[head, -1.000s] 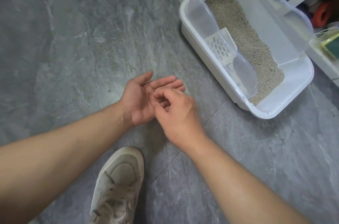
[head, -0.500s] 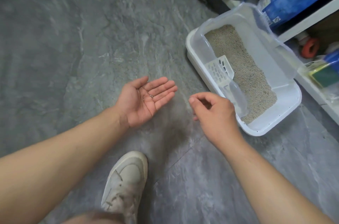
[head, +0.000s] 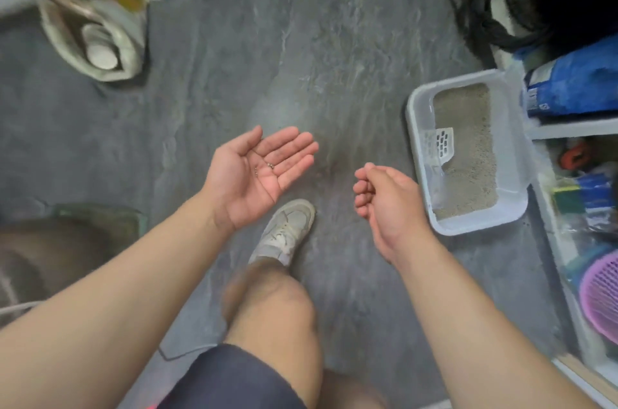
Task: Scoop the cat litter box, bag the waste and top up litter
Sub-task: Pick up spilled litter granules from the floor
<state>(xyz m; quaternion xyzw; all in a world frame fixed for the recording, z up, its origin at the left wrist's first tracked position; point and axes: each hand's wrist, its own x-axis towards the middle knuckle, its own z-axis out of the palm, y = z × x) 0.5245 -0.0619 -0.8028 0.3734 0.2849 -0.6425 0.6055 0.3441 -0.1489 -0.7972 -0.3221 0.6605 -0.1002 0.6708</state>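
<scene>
Litter box (head: 422, 154), white with a clear raised hood, sat on the grey stone-patterned floor (head: 234, 74), half filled with grey litter (head: 475, 154) and with a slotted white scoop (head: 443, 142) propped against its near wall. Beyond the box lay a blue bag (head: 575, 87) on a white shelf (head: 568, 131) and a tangle of black cables (head: 481, 3); beside it stood a bin of cleaning things with a pink basket (head: 602, 295). Well apart from the box, across the floor, an open sack (head: 93, 37) held a white cup. Between the box and the sack, a white sneaker (head: 287, 231) and a bare knee were planted under two outstretched forearms. The left hand (head: 257, 174) was turned palm up, fingers straight and spread flat, cradling a few small litter grains (head: 266, 167). The right hand (head: 388, 201), just beside the box, was turned on edge with fingers loosely curled, touching nothing; whether it held anything inside could not be told.
</scene>
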